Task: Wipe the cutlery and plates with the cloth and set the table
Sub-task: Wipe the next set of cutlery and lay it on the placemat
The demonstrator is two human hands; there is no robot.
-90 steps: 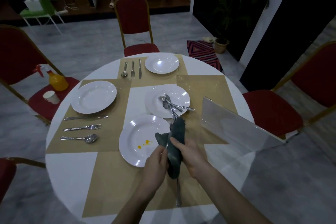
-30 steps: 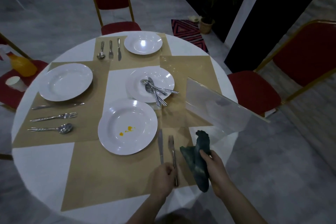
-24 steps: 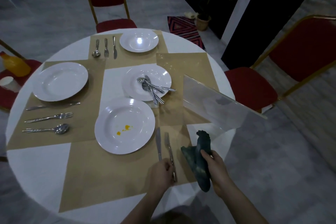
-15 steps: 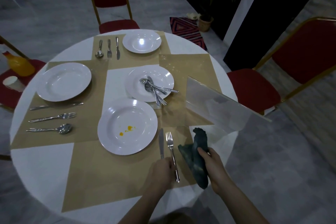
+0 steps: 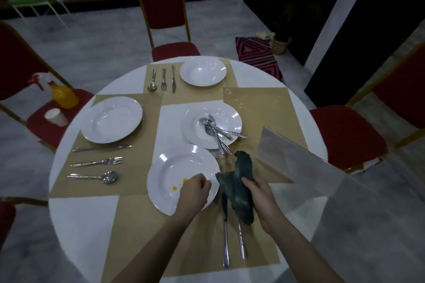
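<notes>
The left hand [image 5: 195, 188], fingers curled, hovers over the near right rim of the round white plate with yellow stains [image 5: 177, 174]; whether it touches or grips the rim I cannot tell. Just to its right, the right hand [image 5: 257, 193] clutches the dark green crumpled cloth [image 5: 239, 186]. The plate looks stiff, smooth and breakable, probably best pinched at the rim. The cloth is soft and light, and any bunched fold serves.

Hidden and cut-off parts near the front plate

The cloth [image 5: 239, 187] covers the upper ends of the knife [image 5: 225, 240] and fork [image 5: 241, 241]. The left hand [image 5: 195, 192] hides part of the stained plate's [image 5: 177, 172] rim; its fingertips cannot be seen. Both forearms leave the bottom edge.
</notes>
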